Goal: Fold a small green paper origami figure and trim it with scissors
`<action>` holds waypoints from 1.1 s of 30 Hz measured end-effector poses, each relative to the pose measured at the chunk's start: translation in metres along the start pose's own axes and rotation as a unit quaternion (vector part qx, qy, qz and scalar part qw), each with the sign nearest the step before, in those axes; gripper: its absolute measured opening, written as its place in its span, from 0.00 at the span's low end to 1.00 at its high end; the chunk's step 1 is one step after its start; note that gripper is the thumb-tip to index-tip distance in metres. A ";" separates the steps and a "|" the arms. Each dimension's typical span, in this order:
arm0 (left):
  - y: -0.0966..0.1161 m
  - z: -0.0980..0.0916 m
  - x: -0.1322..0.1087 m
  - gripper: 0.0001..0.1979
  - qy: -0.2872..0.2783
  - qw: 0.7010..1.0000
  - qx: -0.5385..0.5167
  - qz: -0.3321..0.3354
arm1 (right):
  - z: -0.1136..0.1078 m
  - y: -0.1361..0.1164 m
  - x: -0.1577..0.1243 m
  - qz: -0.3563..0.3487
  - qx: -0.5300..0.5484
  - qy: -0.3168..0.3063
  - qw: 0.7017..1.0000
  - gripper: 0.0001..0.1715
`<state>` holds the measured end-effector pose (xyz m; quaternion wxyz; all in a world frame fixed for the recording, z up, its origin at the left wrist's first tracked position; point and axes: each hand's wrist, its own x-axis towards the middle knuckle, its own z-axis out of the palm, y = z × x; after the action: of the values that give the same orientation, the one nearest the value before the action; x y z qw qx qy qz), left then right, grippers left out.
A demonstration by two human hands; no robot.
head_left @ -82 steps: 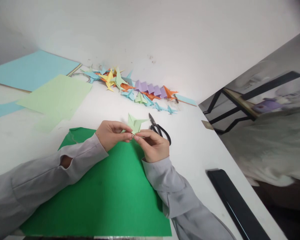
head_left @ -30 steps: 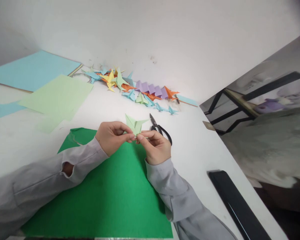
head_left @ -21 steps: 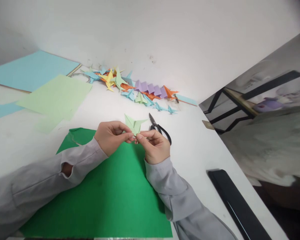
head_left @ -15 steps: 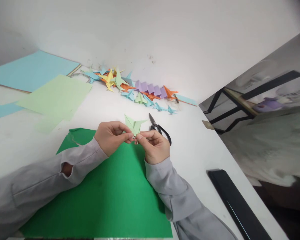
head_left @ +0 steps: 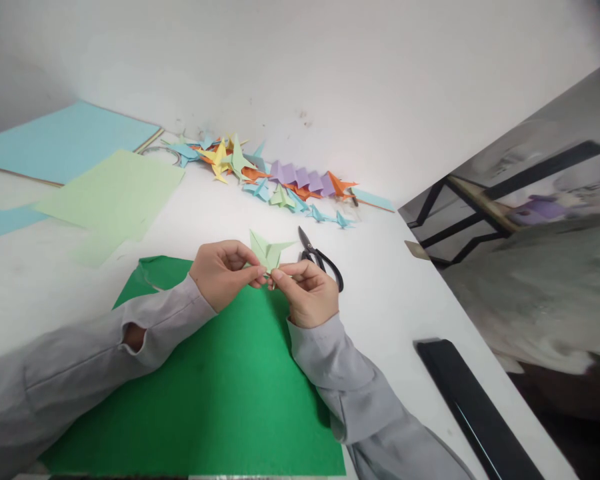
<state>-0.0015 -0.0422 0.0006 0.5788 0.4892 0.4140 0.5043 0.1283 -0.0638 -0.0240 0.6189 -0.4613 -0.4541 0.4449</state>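
A light green folded paper figure (head_left: 269, 253) with two pointed tips is held up between both hands. My left hand (head_left: 225, 272) pinches its lower left edge with thumb and fingertips closed. On the other side my right hand (head_left: 311, 291) grips the lower right edge, thumb in front. The fingertips of both hands nearly meet and hide the bottom of the paper. Under the hands and forearms lies a green sheet (head_left: 200, 400). Black-handled scissors (head_left: 320, 257) rest on the table just behind my right hand.
Along the wall stands a row of folded paper figures (head_left: 240, 160) in several colours, with a purple pleated strip (head_left: 300, 177). Light green sheets (head_left: 115, 190) and a blue paper stack (head_left: 70, 140) lie at the left. A long black object (head_left: 470, 407) lies near the table's right edge.
Both hands keep their hold on the paper figure, with only a very slight shift of the right fingers. Everything else looks the same.
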 end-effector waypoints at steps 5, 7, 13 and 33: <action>0.000 0.000 0.000 0.07 -0.010 1.000 -0.010 -0.002 | 0.001 0.000 0.000 0.008 0.001 0.011 1.000 0.12; -0.002 -0.001 0.000 0.07 -0.022 0.999 -0.027 -0.008 | 0.001 0.000 0.000 0.008 -0.004 0.013 1.000 0.11; -0.005 -0.006 0.002 0.10 -0.047 0.996 -0.078 -0.028 | -0.001 0.000 0.002 0.013 -0.007 0.022 1.000 0.12; -0.003 -0.004 0.002 0.09 -0.030 0.999 -0.022 -0.003 | -0.002 0.001 0.001 0.013 -0.011 0.012 1.000 0.12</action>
<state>-0.0041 -0.0394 -0.0030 0.6031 0.4901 0.3867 0.4965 0.1300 -0.0626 -0.0248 0.6132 -0.4795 -0.4452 0.4425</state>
